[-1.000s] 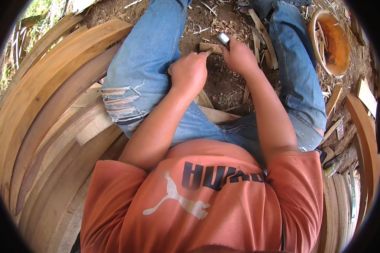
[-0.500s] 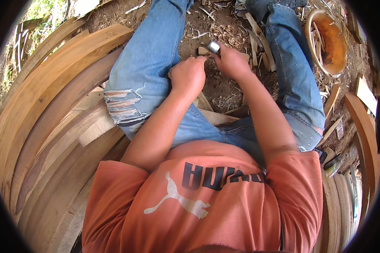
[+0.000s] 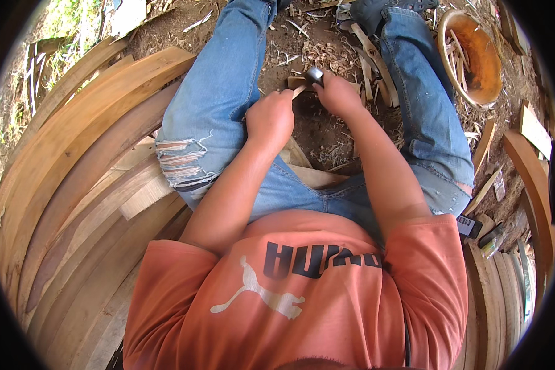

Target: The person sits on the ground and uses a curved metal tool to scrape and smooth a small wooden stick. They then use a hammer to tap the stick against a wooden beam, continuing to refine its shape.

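My left hand [image 3: 270, 118] is closed around a thin wooden stick [image 3: 299, 91], whose pale end pokes out toward the right. Close by on the right, my right hand [image 3: 339, 97] grips a tool with a shiny rounded metal end [image 3: 315, 75]; its other end is hidden by the hand, so its kind does not show. Just beyond the stick sits a small wooden block [image 3: 296, 82], between my spread legs. Whether the stick touches the block or the tool is hard to make out.
Long curved planks [image 3: 74, 123] are stacked on my left. An orange-brown bucket [image 3: 482, 68] with wood strips inside stands at the far right. Wood shavings [image 3: 327, 55] and sticks litter the dirt. More boards [image 3: 527, 166] and a small dark device [image 3: 468, 226] lie at my right.
My left hand has drawn back a little to the left and nearer me, so more of the stick shows and the gap between the hands is wider. The view has shifted slightly.
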